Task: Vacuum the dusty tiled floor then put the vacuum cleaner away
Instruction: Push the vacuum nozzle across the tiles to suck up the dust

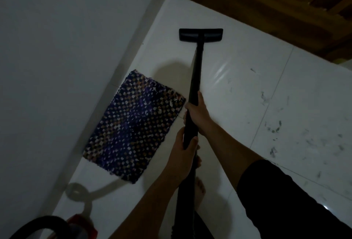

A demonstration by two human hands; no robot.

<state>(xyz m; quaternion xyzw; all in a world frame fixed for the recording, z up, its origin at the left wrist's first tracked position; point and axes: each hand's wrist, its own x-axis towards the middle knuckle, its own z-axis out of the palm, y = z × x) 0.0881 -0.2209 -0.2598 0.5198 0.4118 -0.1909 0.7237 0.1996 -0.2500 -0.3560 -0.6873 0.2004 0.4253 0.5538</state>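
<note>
Black wand – both hands clamp it; grey streaks, probably dust, right.

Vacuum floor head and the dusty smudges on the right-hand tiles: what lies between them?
In the head view, only bare glossy white tile separates the vacuum floor head from the dusty smudges; nothing stands there.

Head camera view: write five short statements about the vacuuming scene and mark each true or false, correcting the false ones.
1. Both hands grip the long black vacuum wand. True: left hand, right hand.
2. The flat black floor nozzle rests on the woven purple patterned mat. False: it sits on the white tiled floor, beyond the mat.
3. Dark dust marks lie to the wand's right. True.
4. The mat lies to the wand's right. False: left.
5. The right hand grips below the left. False: it grips nearer the nozzle.
</note>
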